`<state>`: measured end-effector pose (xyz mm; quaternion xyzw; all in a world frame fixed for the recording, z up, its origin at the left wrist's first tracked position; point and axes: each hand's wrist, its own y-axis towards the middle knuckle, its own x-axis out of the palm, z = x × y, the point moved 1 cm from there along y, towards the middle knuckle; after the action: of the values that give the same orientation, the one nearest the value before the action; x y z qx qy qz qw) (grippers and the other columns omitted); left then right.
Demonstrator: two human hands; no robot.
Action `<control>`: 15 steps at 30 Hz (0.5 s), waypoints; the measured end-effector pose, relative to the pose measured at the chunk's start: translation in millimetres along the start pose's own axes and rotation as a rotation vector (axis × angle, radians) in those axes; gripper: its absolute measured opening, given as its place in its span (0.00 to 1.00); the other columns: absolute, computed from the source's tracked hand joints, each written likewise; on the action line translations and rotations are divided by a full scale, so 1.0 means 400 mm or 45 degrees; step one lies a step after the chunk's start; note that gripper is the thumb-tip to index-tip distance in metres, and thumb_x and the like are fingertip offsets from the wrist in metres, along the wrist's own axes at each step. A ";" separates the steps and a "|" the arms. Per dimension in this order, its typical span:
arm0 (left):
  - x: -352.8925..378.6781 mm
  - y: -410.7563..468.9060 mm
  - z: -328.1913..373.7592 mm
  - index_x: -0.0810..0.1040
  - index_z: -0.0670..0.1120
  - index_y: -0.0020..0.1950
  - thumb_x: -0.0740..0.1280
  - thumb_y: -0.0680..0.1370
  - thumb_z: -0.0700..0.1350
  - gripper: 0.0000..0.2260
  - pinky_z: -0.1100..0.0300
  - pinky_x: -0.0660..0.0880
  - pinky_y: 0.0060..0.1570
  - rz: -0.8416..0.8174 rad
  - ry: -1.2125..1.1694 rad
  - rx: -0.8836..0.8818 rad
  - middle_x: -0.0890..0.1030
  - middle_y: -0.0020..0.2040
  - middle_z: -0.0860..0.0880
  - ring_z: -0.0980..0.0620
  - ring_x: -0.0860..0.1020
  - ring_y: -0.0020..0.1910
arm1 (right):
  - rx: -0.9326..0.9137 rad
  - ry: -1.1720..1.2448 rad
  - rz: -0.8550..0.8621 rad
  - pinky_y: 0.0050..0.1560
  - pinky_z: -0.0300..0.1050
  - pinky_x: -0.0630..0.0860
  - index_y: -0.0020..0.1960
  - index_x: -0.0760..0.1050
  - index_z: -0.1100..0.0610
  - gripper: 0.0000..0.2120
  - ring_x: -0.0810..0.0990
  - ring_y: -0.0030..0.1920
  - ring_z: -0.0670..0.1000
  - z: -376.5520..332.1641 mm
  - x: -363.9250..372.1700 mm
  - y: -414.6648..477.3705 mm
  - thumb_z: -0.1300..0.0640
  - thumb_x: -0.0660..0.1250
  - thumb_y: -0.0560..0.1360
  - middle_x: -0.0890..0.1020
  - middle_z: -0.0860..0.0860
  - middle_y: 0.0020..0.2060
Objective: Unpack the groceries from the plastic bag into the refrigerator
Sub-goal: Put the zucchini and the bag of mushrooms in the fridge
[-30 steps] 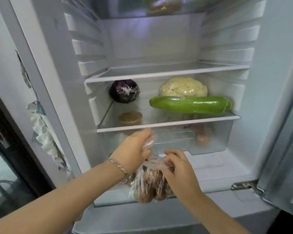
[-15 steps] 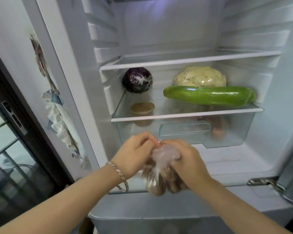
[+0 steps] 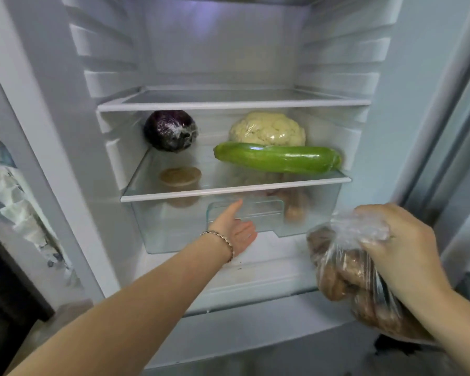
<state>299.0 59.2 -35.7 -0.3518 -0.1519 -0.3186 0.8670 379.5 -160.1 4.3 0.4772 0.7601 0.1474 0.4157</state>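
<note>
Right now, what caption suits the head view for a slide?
Open left hand at the clear drawer; right hand grips a plastic bag of brown produce before the open refrigerator.

- On the shelf (image 3: 236,189), the cabbage (image 3: 170,134) sits at 10 o'clock and the cauliflower (image 3: 267,128) at 1 o'clock.
- The zucchini (image 3: 277,158) lies crosswise just before the cauliflower.
- The drawer (image 3: 174,229) sits under the shelf, with a tub (image 3: 180,176) inside at 10 o'clock.
- The bag (image 3: 345,270) hangs outside the drawer, at 4 o'clock.
</note>
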 end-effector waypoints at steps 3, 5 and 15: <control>0.014 0.014 0.001 0.70 0.43 0.43 0.66 0.75 0.53 0.14 0.57 0.72 0.51 -0.023 -0.161 0.051 0.76 0.46 0.45 0.53 0.77 0.45 | 0.011 -0.029 0.013 0.47 0.17 0.64 0.41 0.71 0.22 0.26 0.73 0.42 0.37 0.007 -0.015 -0.018 0.57 0.72 0.67 0.76 0.40 0.40; 0.008 0.021 -0.008 0.68 0.46 0.38 0.65 0.75 0.56 0.16 0.59 0.72 0.49 -0.032 -0.109 0.099 0.77 0.46 0.47 0.58 0.76 0.49 | -0.005 -0.090 0.017 0.50 0.18 0.64 0.43 0.69 0.20 0.15 0.72 0.44 0.37 0.012 -0.024 -0.038 0.41 0.68 0.67 0.75 0.39 0.39; -0.005 -0.057 -0.075 0.70 0.46 0.40 0.61 0.75 0.61 0.18 0.52 0.71 0.60 0.093 0.082 0.240 0.77 0.58 0.48 0.51 0.75 0.62 | -0.056 -0.301 0.016 0.48 0.20 0.65 0.43 0.78 0.51 0.15 0.76 0.38 0.46 0.027 -0.083 -0.144 0.69 0.75 0.65 0.79 0.51 0.38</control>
<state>283.6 26.5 -46.1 -0.2638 -0.1405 -0.2820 0.9117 359.6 -218.9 -21.7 0.4869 0.6994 0.1092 0.5118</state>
